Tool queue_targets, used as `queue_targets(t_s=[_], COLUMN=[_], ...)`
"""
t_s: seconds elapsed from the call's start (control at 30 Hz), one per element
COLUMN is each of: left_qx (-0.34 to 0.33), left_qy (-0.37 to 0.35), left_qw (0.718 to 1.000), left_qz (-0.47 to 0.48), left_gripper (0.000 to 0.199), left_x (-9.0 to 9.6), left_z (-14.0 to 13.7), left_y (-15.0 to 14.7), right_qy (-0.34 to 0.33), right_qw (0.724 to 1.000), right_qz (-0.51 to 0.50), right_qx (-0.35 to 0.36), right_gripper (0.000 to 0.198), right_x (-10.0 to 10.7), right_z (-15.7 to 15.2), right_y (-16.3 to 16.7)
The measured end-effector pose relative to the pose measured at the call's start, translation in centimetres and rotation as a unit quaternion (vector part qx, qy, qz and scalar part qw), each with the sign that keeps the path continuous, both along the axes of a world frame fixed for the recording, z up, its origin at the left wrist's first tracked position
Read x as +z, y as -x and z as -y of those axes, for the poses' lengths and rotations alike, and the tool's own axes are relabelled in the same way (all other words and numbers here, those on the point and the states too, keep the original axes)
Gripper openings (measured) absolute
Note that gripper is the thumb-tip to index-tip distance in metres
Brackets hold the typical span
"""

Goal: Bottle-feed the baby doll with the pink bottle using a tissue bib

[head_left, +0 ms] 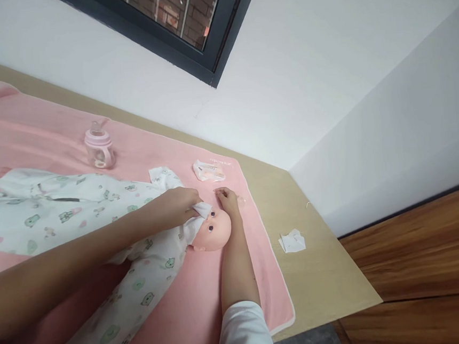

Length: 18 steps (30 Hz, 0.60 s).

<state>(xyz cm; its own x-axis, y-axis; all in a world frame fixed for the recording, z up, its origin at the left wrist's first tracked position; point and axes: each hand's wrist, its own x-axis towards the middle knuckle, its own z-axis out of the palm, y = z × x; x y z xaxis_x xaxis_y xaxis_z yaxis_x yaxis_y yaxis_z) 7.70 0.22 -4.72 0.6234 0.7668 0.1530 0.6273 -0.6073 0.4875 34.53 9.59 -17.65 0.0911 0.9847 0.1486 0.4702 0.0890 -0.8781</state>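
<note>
A baby doll lies on its back in a white printed outfit [135,193], its bald head [214,235] toward the right. My left hand [178,206] is closed on a white tissue [203,209], which rests against the lower part of the doll's face and covers its mouth. Just beyond the top of the head, my right hand [227,200] has its fingers curled together near the blanket. Whatever lies between those fingertips is too small to make out. Close by is a clear plastic packet [209,171] with pinkish contents.
A pink blanket [172,300] covers most of the wooden tabletop [318,271]. On it stands a clear baby bottle [99,148] with a pink collar and handle. A folded white tissue [292,241] lies on bare wood at the right. White walls and a dark window frame [204,70] border the far side.
</note>
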Motion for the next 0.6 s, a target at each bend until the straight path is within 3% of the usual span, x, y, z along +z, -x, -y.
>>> queue_targets(t_s=[0.6], left_qx=[0.007], left_qy=[0.02], left_qw=[1.0], left_qz=[-0.005], left_gripper=[0.017], left_x=[-0.42], left_z=[-0.69], left_y=[0.04], right_qy=[0.0], right_qw=[1.0], right_qz=[-0.007], right_qx=[-0.005], right_gripper=[0.02], right_x=[-0.31], right_z=[-0.26], right_y=[-0.08])
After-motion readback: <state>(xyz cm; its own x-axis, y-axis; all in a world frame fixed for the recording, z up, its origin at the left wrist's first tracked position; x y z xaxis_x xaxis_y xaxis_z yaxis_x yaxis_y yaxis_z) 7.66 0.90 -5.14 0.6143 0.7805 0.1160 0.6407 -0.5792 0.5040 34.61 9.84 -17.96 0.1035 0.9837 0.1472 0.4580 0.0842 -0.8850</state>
